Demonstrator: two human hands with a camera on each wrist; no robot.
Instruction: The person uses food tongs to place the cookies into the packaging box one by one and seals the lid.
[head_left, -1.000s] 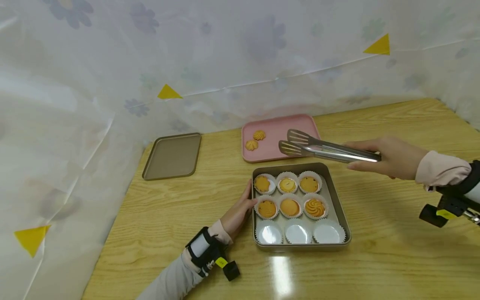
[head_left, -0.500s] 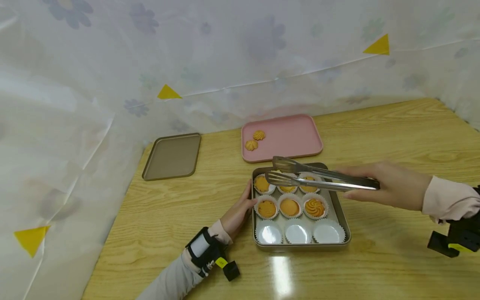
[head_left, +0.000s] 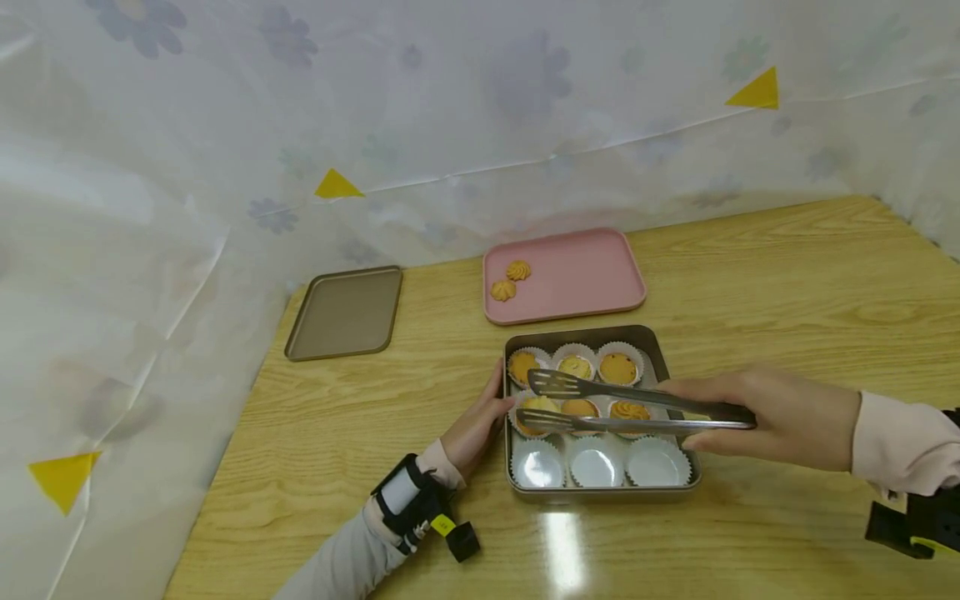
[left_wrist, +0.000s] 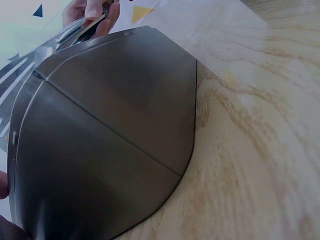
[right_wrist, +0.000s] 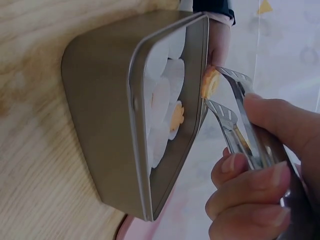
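My right hand [head_left: 780, 417] holds metal tongs [head_left: 637, 421] over a square tin [head_left: 678, 408]. Between the slotted tong tips is a golden cookie [right_wrist: 210, 82], clear in the right wrist view and partly covered in the head view. My left hand [head_left: 476, 425] rests against the tin's left side, fingers along the outer wall and thumb at the rim. White pleated paper cups line the tin. Cookies sit in the back and middle rows, such as a chip-dotted one [head_left: 618, 368]. The front row has three white paper cups [head_left: 596, 463] with bare bottoms. The tongs partly hide the middle row.
Behind the tin lies a pink tray [head_left: 581, 275] with two piped cookies [head_left: 517, 270] at its left end. A shallow brown tray or lid [head_left: 345, 312] is at the back left. A patterned plastic sheet [head_left: 465, 108] borders the wooden table [head_left: 360, 425].
My right hand has brought the tongs from over the pink tray toward me, to over the tin's middle row. My left hand and the tin have stayed put.
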